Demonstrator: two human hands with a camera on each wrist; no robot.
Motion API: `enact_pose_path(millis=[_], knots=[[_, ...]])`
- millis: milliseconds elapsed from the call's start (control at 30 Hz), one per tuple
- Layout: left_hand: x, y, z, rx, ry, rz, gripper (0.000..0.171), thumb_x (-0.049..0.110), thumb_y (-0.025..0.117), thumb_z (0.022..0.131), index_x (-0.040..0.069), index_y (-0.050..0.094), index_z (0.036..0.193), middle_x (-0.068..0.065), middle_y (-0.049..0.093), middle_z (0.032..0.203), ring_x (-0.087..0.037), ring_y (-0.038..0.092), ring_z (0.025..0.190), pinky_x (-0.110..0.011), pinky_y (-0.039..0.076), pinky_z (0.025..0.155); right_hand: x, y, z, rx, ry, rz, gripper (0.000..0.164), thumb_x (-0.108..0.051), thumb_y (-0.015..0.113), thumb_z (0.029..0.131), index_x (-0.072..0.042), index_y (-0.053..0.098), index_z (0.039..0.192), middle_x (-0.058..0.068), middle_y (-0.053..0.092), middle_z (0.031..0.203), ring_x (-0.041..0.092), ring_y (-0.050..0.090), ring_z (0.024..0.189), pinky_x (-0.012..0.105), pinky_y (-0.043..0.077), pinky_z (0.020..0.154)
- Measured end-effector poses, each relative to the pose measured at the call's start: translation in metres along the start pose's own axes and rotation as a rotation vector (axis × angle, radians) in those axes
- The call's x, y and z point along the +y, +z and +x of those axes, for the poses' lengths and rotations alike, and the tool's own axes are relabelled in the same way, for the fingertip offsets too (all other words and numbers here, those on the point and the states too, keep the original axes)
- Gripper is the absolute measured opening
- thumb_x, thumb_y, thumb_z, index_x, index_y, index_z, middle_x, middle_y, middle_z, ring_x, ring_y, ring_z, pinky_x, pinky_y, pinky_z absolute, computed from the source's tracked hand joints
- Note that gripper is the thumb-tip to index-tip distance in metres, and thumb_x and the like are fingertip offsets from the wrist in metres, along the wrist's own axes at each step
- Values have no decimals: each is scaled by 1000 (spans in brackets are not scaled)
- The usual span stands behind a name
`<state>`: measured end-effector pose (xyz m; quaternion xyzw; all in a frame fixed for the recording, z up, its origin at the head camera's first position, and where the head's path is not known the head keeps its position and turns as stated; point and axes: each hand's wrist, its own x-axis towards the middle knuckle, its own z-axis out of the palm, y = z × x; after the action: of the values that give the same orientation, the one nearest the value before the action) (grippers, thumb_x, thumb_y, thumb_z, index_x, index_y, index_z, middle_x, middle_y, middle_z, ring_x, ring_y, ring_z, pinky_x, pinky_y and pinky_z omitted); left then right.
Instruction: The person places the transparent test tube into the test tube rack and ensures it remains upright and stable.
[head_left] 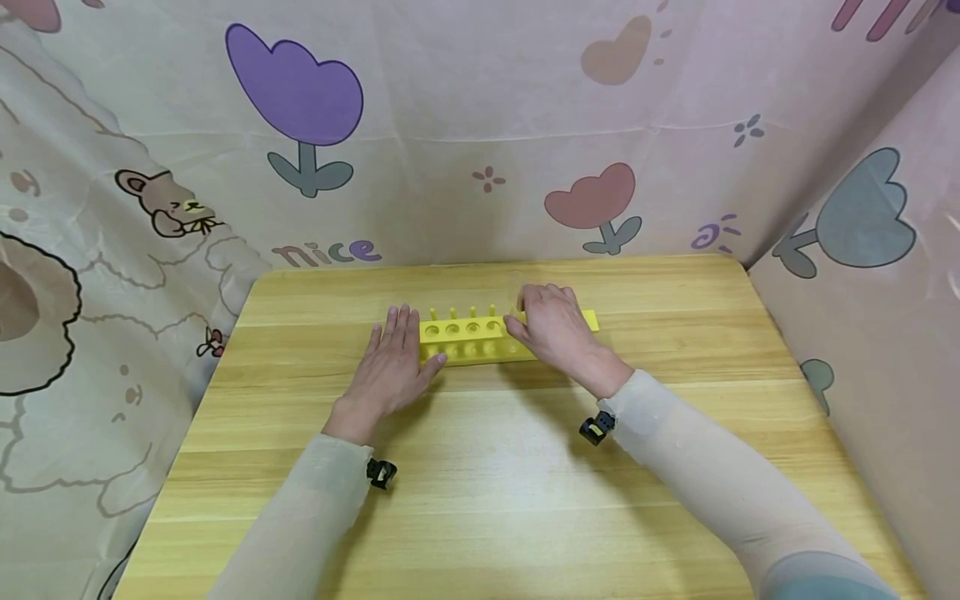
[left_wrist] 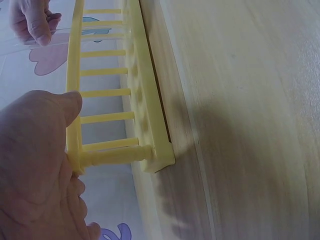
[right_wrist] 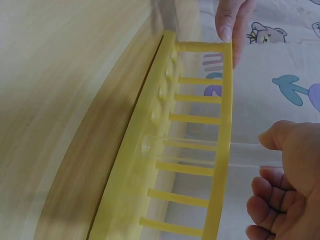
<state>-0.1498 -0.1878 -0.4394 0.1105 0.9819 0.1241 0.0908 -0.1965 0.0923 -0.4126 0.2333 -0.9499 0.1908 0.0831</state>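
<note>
A yellow test tube rack [head_left: 459,340] lies lengthwise on the table, with a row of round holes on top and upright pegs behind. My left hand [head_left: 390,367] rests against its left end, fingers straight and pointing away, the thumb at the front edge of the top plate. Near the right part of the rack, my right hand [head_left: 558,329] grips a clear test tube [right_wrist: 250,154] between thumb and fingers. That tube passes through the top plate, and its rounded bottom sits at the lower ledge, as the right wrist view shows.
A light wood table [head_left: 480,500] carries the rack near its far edge. Behind and at both sides hangs a patterned curtain [head_left: 450,100] with flowers and a bear. Small black wrist cameras [head_left: 382,474] sit on both sleeves.
</note>
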Motion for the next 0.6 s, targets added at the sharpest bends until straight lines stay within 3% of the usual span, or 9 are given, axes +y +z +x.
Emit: enact_pose_path(millis=[367, 600], knots=[[0, 1, 0, 7, -2, -5, 91, 59, 37, 110, 1, -3, 167, -18, -9, 175, -34, -11, 163, -58, -1, 133, 1, 0, -3, -2, 8, -1, 41, -40, 73, 99, -1, 67, 109, 9, 70, 99, 31, 61, 93, 44, 43, 85], [-1, 3, -5, 35, -6, -31, 91, 63, 33, 110, 3, -1, 169, -18, -7, 176, -35, -10, 163, -60, 0, 133, 6, 5, -15, 34, -19, 10, 49, -41, 74, 99, 4, 64, 118, 16, 67, 107, 34, 59, 98, 48, 51, 90]])
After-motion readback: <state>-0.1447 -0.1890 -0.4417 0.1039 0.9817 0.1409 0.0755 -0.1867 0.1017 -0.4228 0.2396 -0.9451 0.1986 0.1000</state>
